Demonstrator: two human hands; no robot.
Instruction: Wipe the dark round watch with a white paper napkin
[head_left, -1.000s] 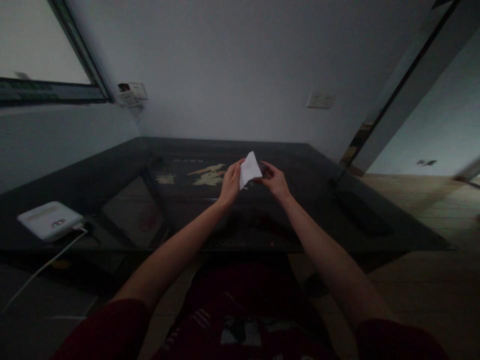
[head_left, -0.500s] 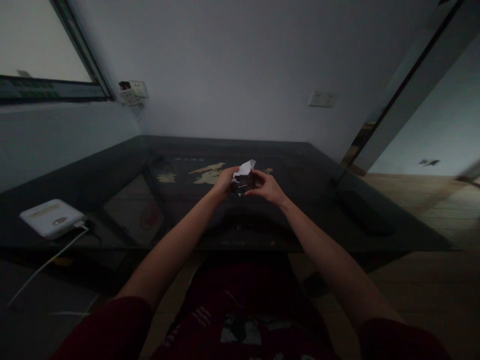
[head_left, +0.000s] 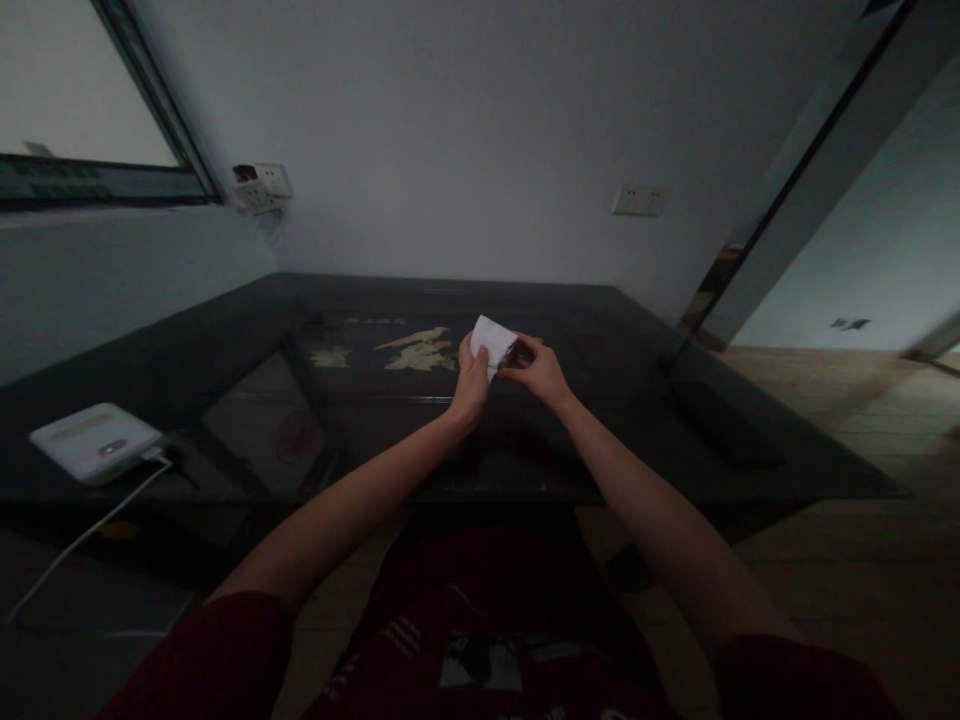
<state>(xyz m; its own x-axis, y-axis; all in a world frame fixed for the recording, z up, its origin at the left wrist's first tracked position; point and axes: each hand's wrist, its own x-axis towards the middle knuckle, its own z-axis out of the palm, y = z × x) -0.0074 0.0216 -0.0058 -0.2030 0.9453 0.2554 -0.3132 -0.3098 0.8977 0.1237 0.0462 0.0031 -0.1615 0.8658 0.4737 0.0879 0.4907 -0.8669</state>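
Note:
Over the middle of the dark table, both hands meet around a small clear glass-like container (head_left: 514, 356), mostly hidden by fingers and paper. My left hand (head_left: 472, 382) is closed on a white tissue (head_left: 493, 338), thumb on top, pressing it against the container's left side. From the right, my right hand (head_left: 541, 372) grips the container between thumb and fingers. Its exact kind is hard to make out in the dim light.
A glossy dark table (head_left: 390, 450) with a bird picture (head_left: 416, 350) reaches the wall. At left lies a white box-shaped device (head_left: 97, 442) with a white cable (head_left: 90, 535). A dark flat object (head_left: 724, 425) rests at right. Wall sockets (head_left: 640, 200) are behind.
The container has tipped from upright onto its side. My left hand has shifted round to the near side, and the tissue now covers more of the container. My right hand keeps its grip.

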